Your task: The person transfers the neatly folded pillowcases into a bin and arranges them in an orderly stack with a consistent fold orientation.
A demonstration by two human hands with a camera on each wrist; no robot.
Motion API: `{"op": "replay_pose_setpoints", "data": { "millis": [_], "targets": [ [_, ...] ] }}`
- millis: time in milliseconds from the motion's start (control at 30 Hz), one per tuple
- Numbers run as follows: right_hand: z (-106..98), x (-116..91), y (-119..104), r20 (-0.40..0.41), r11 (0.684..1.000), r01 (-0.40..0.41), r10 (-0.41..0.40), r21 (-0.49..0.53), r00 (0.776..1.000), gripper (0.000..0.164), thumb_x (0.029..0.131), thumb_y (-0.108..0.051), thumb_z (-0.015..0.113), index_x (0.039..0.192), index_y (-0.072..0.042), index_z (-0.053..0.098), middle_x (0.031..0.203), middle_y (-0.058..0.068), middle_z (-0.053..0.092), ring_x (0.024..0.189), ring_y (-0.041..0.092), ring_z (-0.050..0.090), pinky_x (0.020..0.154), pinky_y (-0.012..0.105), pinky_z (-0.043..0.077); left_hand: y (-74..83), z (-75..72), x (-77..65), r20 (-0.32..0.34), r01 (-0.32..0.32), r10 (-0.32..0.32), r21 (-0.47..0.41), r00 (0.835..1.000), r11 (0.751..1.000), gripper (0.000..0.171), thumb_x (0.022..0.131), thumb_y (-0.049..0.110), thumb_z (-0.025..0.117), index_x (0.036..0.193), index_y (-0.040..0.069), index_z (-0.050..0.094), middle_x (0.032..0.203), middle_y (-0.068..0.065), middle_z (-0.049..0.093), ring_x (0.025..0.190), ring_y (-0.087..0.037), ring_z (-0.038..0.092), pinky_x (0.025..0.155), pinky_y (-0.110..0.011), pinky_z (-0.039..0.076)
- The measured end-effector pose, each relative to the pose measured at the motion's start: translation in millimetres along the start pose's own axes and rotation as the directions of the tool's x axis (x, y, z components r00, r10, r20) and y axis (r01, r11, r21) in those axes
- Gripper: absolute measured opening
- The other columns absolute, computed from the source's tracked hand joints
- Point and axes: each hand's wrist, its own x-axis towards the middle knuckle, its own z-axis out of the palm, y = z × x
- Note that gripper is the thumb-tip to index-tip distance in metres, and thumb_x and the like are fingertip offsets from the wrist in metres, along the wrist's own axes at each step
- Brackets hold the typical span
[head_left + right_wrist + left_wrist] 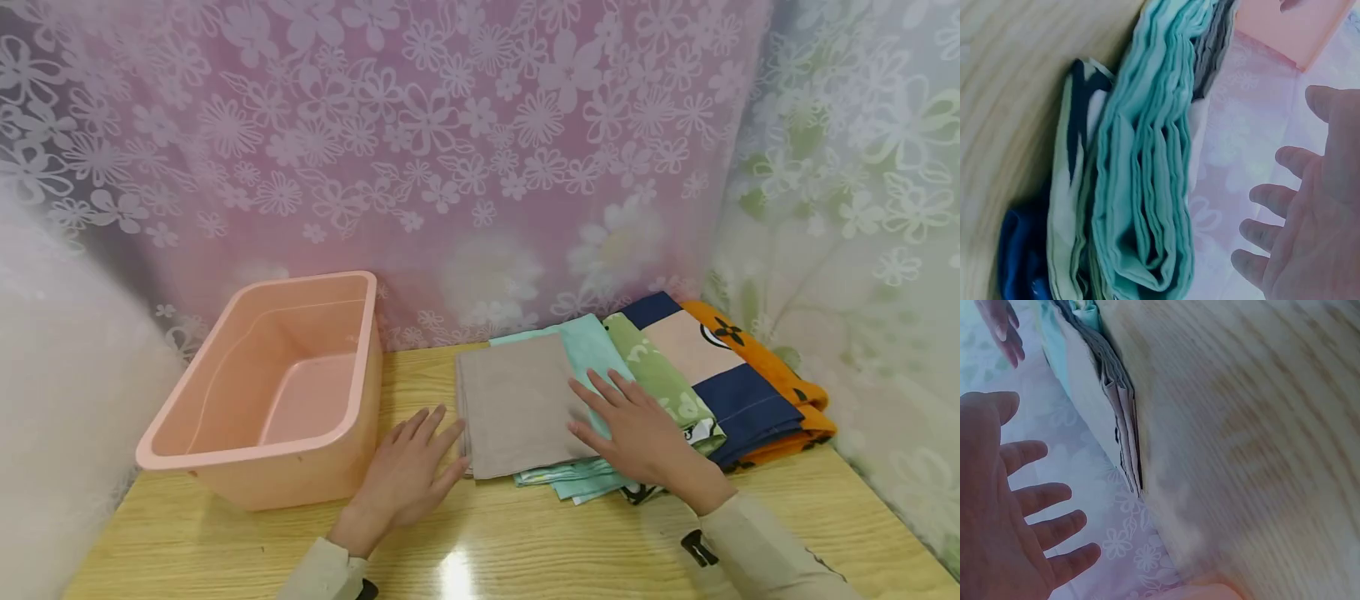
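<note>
A folded grey-beige cloth (pixel 517 408) lies on the table, overlapping a folded mint-green cloth (pixel 592 346). My left hand (pixel 408 471) is at the left edge of the grey-beige cloth, its fingers spread and holding nothing. Over the right part of that cloth and the mint-green one is my right hand (pixel 637 429), fingers also spread and gripping nothing. In the right wrist view, the thick folded edge of the mint-green cloth (pixel 1147 187) shows beside the right hand (pixel 1310 200). The left wrist view shows the layered edge of the grey-beige cloth (pixel 1119 419) beyond the left fingers.
An open pink plastic tub (pixel 300 450) stands to the left on the wooden table (pixel 525 550). To the right lie a green patterned cloth (pixel 660 375), a navy and beige checked cloth (pixel 750 417) and an orange cloth (pixel 813 396). Flowered curtains (pixel 450 167) hang behind.
</note>
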Motion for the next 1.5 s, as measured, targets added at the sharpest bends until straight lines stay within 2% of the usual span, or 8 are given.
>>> {"op": "replay_pose_setpoints", "data": {
  "millis": [467, 600, 700, 833, 1000, 1100, 1267, 1500],
  "targets": [
    [-17.5, 5.8, 10.0, 0.016, 0.991, -0.058, 0.057, 0.120, 0.998, 0.064, 0.099, -0.053, 0.039, 0.150, -0.015, 0.032, 0.153, 0.015, 0.026, 0.139, 0.040, 0.019, 0.107, 0.058, 0.022, -0.4, -13.0, 11.0, -0.045, 0.138, -0.156, -0.278, 0.987, 0.951, 0.055, 0.098, 0.045, 0.048, 0.144, 0.015, 0.045, 0.146, -0.011, 0.041, 0.131, -0.033, 0.039, 0.101, -0.053, 0.035],
    [-20.0, 7.6, 8.2, 0.061, 0.953, -0.088, 0.073, 0.290, 0.995, 0.062, 0.100, -0.049, 0.039, 0.151, -0.013, 0.031, 0.152, 0.016, 0.027, 0.138, 0.040, 0.023, 0.105, 0.060, 0.025, 1.7, -14.9, 14.0, -0.046, 0.156, -0.184, -0.353, 0.982, 0.923, 0.055, 0.098, 0.045, 0.048, 0.143, 0.014, 0.045, 0.144, -0.007, 0.043, 0.130, -0.030, 0.041, 0.102, -0.050, 0.035],
    [-24.6, 10.0, 6.7, 0.124, 0.869, -0.132, 0.082, 0.477, 0.989, 0.061, 0.102, -0.047, 0.037, 0.152, -0.013, 0.027, 0.152, 0.018, 0.028, 0.134, 0.042, 0.030, 0.102, 0.061, 0.029, 2.3, -14.2, 16.8, -0.027, 0.177, -0.210, -0.442, 0.977, 0.879, 0.054, 0.098, 0.042, 0.050, 0.143, 0.014, 0.044, 0.143, -0.006, 0.044, 0.130, -0.028, 0.041, 0.103, -0.049, 0.035],
    [-31.6, 13.6, 6.1, 0.160, 0.774, -0.170, 0.090, 0.610, 0.983, 0.061, 0.102, -0.046, 0.035, 0.152, -0.013, 0.024, 0.153, 0.018, 0.025, 0.134, 0.042, 0.030, 0.101, 0.061, 0.030, 1.7, -13.2, 20.7, 0.005, 0.194, -0.238, -0.594, 0.971, 0.781, 0.051, 0.098, 0.035, 0.054, 0.143, 0.014, 0.044, 0.143, -0.006, 0.044, 0.128, -0.029, 0.044, 0.101, -0.048, 0.038],
    [-35.9, 15.1, 7.9, 0.177, 0.741, -0.195, 0.104, 0.643, 0.979, 0.062, 0.102, -0.045, 0.036, 0.152, -0.011, 0.024, 0.153, 0.018, 0.024, 0.136, 0.040, 0.028, 0.102, 0.061, 0.028, 0.7, -14.4, 24.5, 0.053, 0.212, -0.260, -0.741, 0.964, 0.637, 0.047, 0.099, 0.029, 0.054, 0.141, 0.012, 0.045, 0.141, -0.011, 0.046, 0.124, -0.034, 0.047, 0.096, -0.049, 0.043],
    [-36.4, 17.9, 9.8, 0.185, 0.741, -0.198, 0.101, 0.642, 0.978, 0.063, 0.102, -0.046, 0.036, 0.152, -0.009, 0.024, 0.152, 0.019, 0.024, 0.135, 0.041, 0.028, 0.102, 0.062, 0.028, -0.5, -16.3, 28.1, 0.071, 0.237, -0.296, -0.783, 0.953, 0.576, 0.045, 0.098, 0.027, 0.054, 0.140, 0.010, 0.046, 0.137, -0.015, 0.048, 0.122, -0.035, 0.049, 0.093, -0.050, 0.045],
    [-40.4, 22.8, 15.8, 0.223, 0.741, -0.220, 0.097, 0.635, 0.970, 0.065, 0.102, -0.047, 0.035, 0.151, -0.007, 0.024, 0.151, 0.021, 0.026, 0.133, 0.042, 0.032, 0.102, 0.060, 0.030, -1.2, -16.5, 35.4, 0.101, 0.298, -0.369, -0.793, 0.924, 0.532, 0.045, 0.097, 0.026, 0.055, 0.138, 0.010, 0.047, 0.134, -0.015, 0.051, 0.120, -0.034, 0.050, 0.092, -0.049, 0.046],
    [-43.1, 33.3, 31.7, 0.322, 0.635, -0.291, 0.071, 0.715, 0.944, 0.066, 0.103, -0.044, 0.036, 0.151, -0.002, 0.020, 0.151, 0.027, 0.023, 0.132, 0.044, 0.032, 0.106, 0.055, 0.028, 0.1, -12.0, 44.3, 0.137, 0.327, -0.387, -0.811, 0.912, 0.485, 0.048, 0.097, 0.024, 0.055, 0.139, 0.004, 0.045, 0.133, -0.021, 0.050, 0.121, -0.036, 0.049, 0.095, -0.050, 0.044]
  ]
}}
